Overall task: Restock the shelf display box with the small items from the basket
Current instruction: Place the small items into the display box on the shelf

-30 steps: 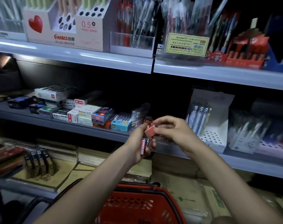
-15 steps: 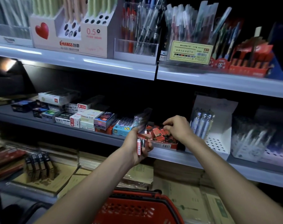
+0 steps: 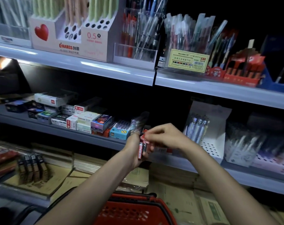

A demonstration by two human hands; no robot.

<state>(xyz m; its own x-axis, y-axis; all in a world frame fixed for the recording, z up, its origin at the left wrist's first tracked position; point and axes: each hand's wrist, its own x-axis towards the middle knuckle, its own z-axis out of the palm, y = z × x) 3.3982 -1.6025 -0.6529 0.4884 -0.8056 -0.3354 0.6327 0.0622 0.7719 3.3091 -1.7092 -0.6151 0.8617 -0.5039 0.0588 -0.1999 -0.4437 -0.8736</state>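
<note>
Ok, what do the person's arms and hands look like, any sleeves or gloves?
The left arm and right arm are bare to the frame's edge, with no sleeves. The left hand and right hand wear no gloves; neither wrist carries a watch or band. Any rings are too blurred to tell.

Grey shop shelves full of pens and little boxes.
The top shelf (image 3: 89, 69) holds a white pen stand (image 3: 69, 46) with a red heart and clear pen tubs (image 3: 135, 53). The middle shelf (image 3: 57, 130) holds many small boxes (image 3: 82, 120), a red display box (image 3: 164, 149), mostly hidden, and a white box of pens (image 3: 211, 143).
</note>
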